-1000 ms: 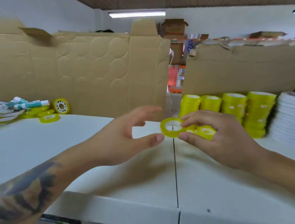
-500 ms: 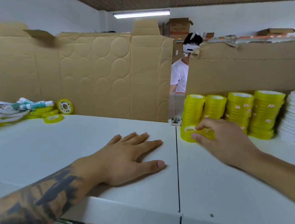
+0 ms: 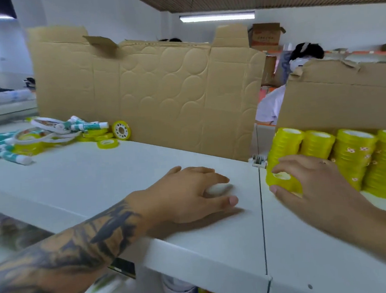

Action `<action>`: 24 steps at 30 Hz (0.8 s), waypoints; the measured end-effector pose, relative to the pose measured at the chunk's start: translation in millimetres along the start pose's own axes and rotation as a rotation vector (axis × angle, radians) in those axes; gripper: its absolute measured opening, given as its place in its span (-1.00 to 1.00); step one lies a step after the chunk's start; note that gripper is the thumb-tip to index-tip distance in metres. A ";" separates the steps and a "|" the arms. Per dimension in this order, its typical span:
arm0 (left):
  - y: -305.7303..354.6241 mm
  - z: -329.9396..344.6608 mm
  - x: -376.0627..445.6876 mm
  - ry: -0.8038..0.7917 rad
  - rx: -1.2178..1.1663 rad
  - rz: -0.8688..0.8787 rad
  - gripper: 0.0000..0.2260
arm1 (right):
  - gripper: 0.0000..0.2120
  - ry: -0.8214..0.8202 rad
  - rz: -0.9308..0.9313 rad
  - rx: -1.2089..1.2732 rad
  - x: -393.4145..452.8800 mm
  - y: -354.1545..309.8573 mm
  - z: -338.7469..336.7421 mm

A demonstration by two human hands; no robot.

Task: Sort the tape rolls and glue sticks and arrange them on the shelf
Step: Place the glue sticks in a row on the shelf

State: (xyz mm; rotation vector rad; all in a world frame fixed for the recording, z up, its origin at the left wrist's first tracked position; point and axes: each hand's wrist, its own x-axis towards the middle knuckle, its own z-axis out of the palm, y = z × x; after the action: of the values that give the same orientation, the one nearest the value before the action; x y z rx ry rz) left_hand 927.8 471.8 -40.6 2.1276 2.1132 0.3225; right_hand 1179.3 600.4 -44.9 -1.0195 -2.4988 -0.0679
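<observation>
white shelf (image 3: 97, 177): left hand (image 3: 186, 193) flat, right hand (image 3: 310, 183) pinching yellow tape rolls (image 3: 281, 181).

Bright yellow tape rolls (image 3: 349, 154), some printed with small white-and-orange figures, stand in stacks on a white shelf (image 3: 97, 174). Glue sticks (image 3: 86, 126) in teal and white lie among more yellow rolls. Tan cardboard (image 3: 160, 91) embossed with circles stands behind. A forearm (image 3: 57, 256) bears a dark tattoo.
</observation>
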 end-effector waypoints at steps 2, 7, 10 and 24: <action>-9.4 -9.3 -8.0 0.118 -0.012 -0.053 -0.45 | -0.63 -0.070 -0.093 -0.025 7.3 -20.2 -1.7; -57.4 -32.0 -48.9 0.284 0.044 -0.276 -0.54 | -0.44 -0.193 -0.348 -0.047 52.2 -84.5 15.8; -99.2 -43.3 -87.5 0.357 0.056 -0.417 -0.58 | -0.38 -0.187 -0.457 0.010 72.3 -131.7 37.2; -297.1 -113.9 -169.0 0.162 0.194 -0.569 -0.45 | -0.48 -0.261 -0.637 0.108 159.6 -337.3 101.1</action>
State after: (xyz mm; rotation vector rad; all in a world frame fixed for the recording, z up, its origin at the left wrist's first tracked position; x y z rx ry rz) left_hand 612.2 300.4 -11.4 1.5152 2.8176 0.2360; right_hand 812.0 480.4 -30.6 -0.1653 -2.9318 0.0095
